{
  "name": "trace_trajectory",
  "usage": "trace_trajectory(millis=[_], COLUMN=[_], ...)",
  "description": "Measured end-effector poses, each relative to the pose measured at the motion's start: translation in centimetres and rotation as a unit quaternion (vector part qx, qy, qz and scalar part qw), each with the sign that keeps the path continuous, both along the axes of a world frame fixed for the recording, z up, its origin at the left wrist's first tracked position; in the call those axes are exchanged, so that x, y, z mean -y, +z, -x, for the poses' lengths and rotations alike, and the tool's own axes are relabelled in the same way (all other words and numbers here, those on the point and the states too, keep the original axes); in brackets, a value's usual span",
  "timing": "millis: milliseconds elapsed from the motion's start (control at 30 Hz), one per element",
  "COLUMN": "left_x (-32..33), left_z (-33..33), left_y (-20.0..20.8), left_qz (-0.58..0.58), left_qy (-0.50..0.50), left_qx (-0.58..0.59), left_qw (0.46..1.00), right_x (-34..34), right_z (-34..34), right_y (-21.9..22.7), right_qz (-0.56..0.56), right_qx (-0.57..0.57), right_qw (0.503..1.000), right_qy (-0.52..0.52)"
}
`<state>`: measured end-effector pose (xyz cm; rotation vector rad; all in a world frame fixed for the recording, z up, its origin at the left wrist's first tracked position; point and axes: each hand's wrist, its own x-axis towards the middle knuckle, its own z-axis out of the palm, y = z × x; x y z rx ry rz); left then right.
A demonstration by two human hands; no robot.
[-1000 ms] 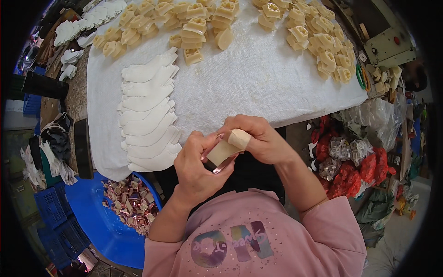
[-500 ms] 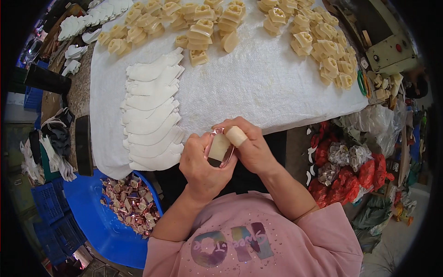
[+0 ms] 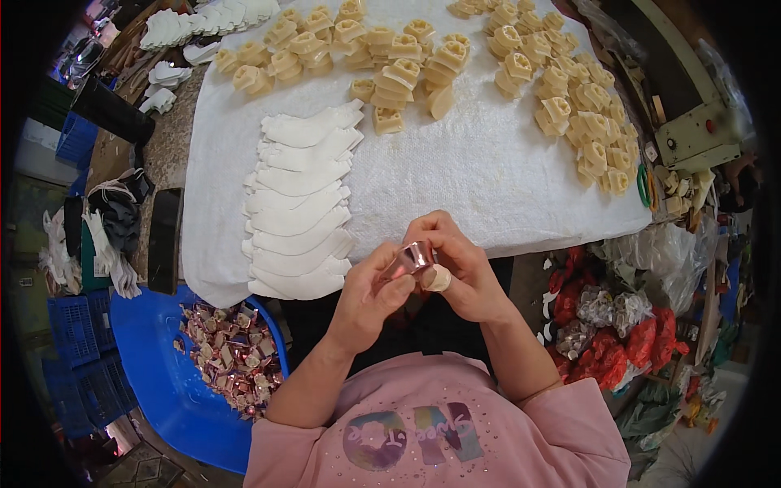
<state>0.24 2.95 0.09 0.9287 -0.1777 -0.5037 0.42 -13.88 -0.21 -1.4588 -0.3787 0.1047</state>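
Near the front edge of the cloth-covered table, both my hands are closed on a small block wrapped in shiny pink metallic material (image 3: 413, 255), which looks like a shoe heel. My left hand (image 3: 364, 302) grips it with the thumb along its lower side. The fingers of my right hand (image 3: 465, 281) curl over the far end, and a beige wrap (image 3: 437, 279) covers its thumb tip. Part of the block is hidden by my fingers. Just left of my hands lies an overlapping row of curved white sheet pieces (image 3: 299, 207).
Stacked beige hollow blocks (image 3: 396, 81) stand along the far side of the white cloth (image 3: 439, 171). A blue tub (image 3: 150, 366) at lower left holds many shiny pink blocks (image 3: 232, 354). Red plastic bags (image 3: 606, 358) lie at right, and a dark upright panel (image 3: 165, 240) stands left.
My hands have turned the pink block, so its glossy side shows instead of the beige face. The view has shifted, moving the table contents rightward in the picture.
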Motion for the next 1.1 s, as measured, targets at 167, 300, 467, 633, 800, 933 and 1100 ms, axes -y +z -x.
trace_trajectory(millis=[167, 300, 467, 633, 800, 933, 1100], left_x=[-0.3, -0.9, -2.8, -10.7, -21.0, -23.7, -18.9], left_z=[0.0, 1.3, 2.0, 3.8, 10.1, 13.4, 8.2], left_y=[1.5, 1.6, 1.6, -1.0, -4.6, -4.3, -2.2], left_qz=[-0.260, -0.065, -0.112, -0.360, -0.631, -0.752, -0.709], left_qy=[0.137, 0.097, 0.154, 0.397, 0.496, 0.433, 0.473], left_qx=[0.233, 0.091, 0.103, 0.104, 0.041, -0.045, 0.109], left_qw=[0.927, 0.989, 0.976, 0.838, 0.594, 0.495, 0.513], right_x=[0.1, -0.9, -1.5, -2.8, -3.8, -4.1, -6.0], right_z=[-0.9, -0.7, -2.0, -5.1, -8.3, -9.9, -11.1], right_y=[1.9, 2.5, 2.1, 1.3, 0.6, 0.9, 0.4], right_qz=[0.167, 0.241, 0.105, 0.252, 0.313, 0.372, 0.418], right_qx=[0.165, 0.186, 0.104, 0.165, 0.175, 0.174, 0.167], right_qw=[0.971, 0.952, 0.988, 0.951, 0.929, 0.908, 0.887], right_qy=[-0.039, -0.034, 0.036, -0.065, -0.092, -0.087, -0.107])
